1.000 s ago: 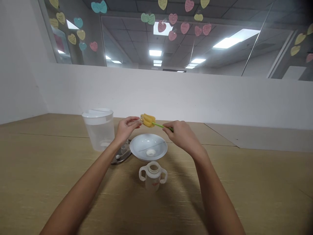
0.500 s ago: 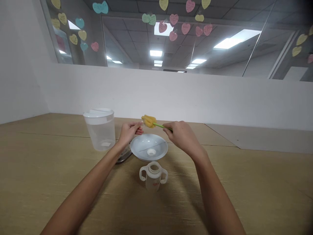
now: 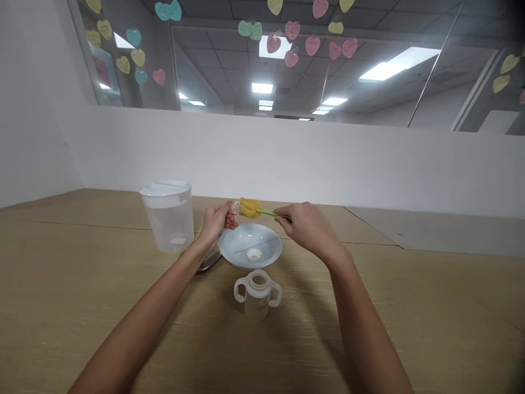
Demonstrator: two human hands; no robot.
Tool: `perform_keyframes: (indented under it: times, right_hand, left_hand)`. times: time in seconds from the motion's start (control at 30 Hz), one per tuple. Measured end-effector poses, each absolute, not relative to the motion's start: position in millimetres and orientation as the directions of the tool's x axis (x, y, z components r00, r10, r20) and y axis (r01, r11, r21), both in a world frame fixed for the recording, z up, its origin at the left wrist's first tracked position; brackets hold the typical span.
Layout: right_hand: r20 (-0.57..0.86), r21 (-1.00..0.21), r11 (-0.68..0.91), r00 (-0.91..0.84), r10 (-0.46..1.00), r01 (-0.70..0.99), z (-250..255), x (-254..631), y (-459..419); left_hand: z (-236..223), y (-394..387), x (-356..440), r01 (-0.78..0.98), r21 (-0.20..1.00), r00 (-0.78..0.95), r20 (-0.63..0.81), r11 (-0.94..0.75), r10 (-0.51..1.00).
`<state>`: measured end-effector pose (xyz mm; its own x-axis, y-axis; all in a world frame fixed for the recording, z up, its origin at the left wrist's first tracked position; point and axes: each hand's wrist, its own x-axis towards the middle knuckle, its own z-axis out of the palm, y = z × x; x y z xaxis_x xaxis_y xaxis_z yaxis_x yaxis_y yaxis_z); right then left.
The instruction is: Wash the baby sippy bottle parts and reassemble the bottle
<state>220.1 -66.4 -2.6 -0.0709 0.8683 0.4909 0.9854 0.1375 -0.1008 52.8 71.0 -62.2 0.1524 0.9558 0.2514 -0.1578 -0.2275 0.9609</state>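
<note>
While the right hand [image 3: 302, 227] pinches the green handle [image 3: 268, 213] of a yellow brush [image 3: 250, 208], the left hand [image 3: 217, 221] grips a small clear piece [image 3: 235, 206] between thumb and fingers; it looks like part of a bottle, though it is too small to be sure. The brush's head meets that piece above the far side of a white bowl [image 3: 250, 241]. Nearer the person, a two-handled cup [image 3: 257, 298] stands upright and open on the table [image 3: 295, 328]. Left of the bowl, the left forearm partly covers a metal tray [image 3: 210, 261].
</note>
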Motion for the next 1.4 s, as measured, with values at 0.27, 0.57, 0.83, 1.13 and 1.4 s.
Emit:
perform_keyframes:
  times: [0.27, 0.57, 0.83, 1.13, 1.4]
  right_hand:
    - [0.451, -0.082, 0.073, -0.028, 0.892, 0.994, -3, 221, -66]
    - [0.529, -0.222, -0.017, 0.135, 0.838, 0.975, -3, 228, -64]
    - [0.501, -0.171, -0.035, 0.117, 0.857, 0.985, -10, 201, -54]
    - [0.505, -0.123, -0.057, 0.111, 0.856, 0.991, -14, 200, -52]
    - [0.513, -0.087, -0.082, 0.115, 0.851, 0.993, -15, 199, -50]
  left_hand:
    - [-56, 74, 46, -0.142, 0.959, 0.148, 0.265, -0.245, 0.953]
    - [-52, 84, 34, 0.013, 0.858, 0.061, 0.512, -0.513, 0.857]
    - [-51, 66, 42, 0.362, 0.606, 0.124, 0.722, -0.708, 0.681]
    - [-47, 56, 42, 0.543, 0.256, 0.28, 0.842, -0.8, 0.46]
    - [-49, 63, 41, 0.572, 0.088, 0.353, 0.871, -0.816, 0.341]
